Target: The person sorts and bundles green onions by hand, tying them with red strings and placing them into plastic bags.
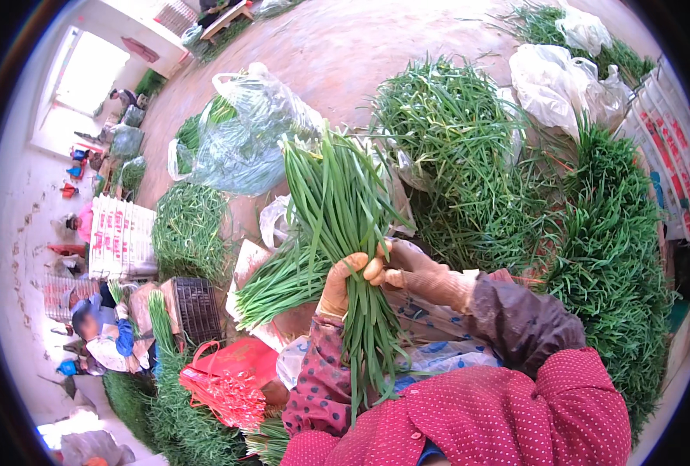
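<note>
Clasping a green bunch (345, 221) in the left hand (339, 286), right of a red bag (250, 359); touching the bunch with the right hand (419, 273), bent-fingered, grip impossible to tell.

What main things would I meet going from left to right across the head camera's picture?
A co-worker, a dark crate, the left hand, the right hand, then a big green heap. The green bunch at the hands overlaps them, so it has no place in the order.
</note>
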### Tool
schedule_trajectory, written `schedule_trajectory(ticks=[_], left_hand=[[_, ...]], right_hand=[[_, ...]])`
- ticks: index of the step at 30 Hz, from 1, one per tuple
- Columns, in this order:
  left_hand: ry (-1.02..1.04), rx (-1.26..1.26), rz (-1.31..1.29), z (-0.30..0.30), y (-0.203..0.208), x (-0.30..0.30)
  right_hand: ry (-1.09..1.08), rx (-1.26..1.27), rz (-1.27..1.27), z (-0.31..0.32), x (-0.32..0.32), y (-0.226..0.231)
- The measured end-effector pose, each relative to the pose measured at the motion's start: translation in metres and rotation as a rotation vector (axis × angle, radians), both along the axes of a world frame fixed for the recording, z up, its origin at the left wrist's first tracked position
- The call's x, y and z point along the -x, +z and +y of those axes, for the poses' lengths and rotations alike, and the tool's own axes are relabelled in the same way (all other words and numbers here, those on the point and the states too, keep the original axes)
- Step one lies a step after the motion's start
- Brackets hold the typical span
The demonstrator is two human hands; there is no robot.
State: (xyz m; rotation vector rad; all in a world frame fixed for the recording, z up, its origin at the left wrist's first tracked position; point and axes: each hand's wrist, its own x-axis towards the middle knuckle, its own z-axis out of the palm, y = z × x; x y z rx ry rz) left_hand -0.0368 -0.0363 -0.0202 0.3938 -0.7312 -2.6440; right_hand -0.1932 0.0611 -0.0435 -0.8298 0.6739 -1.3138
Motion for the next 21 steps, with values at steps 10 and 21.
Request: schedule_trajectory(ticks=[10, 21], left_hand=[[-0.143, 0.084, -0.32, 0.026, 0.016, -0.014], [-0.332, 0.034, -0.395, 0.05, 0.026, -0.039]], right_hand=[[-0.792, -0.135, -0.289, -0.059, 0.043, 0.0], [-1.125, -0.434, 0.115, -0.051, 0.144, -0.073]])
